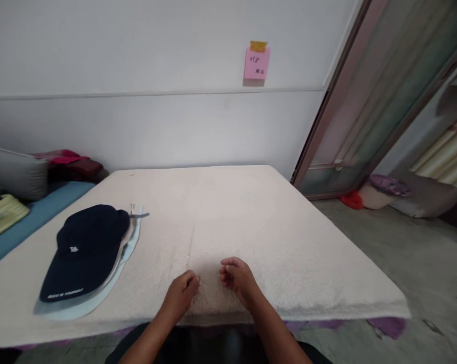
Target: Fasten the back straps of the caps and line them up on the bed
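- Navy fabric marks the top cap, at your left on the cream cloth, with paler brims showing beneath it.
- Your left hand is curled near the front edge; I cannot tell whether it grips anything. Your right hand is loosely open, fingers bent, with nothing visible in it.
- Lifting the top cap could drag the lower layers, since they seem stacked closely; the strap jutting out behind might snag a finger.
- A careless push toward you could tip the brims over the front edge, because they lie near it.
- Leaning forearms may ruck the cloth.
- The wall limits your far reach, and floor lies beyond the right edge; your widest room runs rightward across the cloth.
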`<state>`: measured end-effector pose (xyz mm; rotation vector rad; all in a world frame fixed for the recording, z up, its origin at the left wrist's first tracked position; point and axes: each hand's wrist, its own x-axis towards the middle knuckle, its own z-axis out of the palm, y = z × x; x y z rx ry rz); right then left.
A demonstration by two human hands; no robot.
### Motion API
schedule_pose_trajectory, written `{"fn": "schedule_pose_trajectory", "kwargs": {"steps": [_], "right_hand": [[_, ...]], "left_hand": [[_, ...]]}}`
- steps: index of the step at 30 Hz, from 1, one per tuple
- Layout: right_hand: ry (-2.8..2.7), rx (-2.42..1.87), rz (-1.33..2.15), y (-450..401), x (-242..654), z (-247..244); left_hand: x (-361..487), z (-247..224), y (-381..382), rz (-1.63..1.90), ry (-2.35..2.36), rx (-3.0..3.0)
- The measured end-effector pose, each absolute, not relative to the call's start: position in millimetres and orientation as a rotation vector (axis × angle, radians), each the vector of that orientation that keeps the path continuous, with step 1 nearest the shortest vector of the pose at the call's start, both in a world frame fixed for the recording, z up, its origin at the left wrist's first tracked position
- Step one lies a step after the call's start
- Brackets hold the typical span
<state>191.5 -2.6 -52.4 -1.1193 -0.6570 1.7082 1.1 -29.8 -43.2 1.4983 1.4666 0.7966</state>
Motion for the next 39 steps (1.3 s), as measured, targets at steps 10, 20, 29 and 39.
{"fn": "schedule_pose_trajectory", "kwargs": {"steps": [10,20,29,39], "right_hand": [[-0.864,-1.187,1.698,3,196,-48],[-0.926,-1.157,1.615,40,201,-19],[-0.777,-0.869,1.604,38,228,39],[-0.763,-0.854,1.488,21,238,47]], "left_hand": [[59,-43,2,1.032,1.427,1.181],[58,-17,13,1.082,1.273,0.893],[30,56,19,1.117,1.123,0.933],[45,57,11,1.065,1.185,1.029]]}}
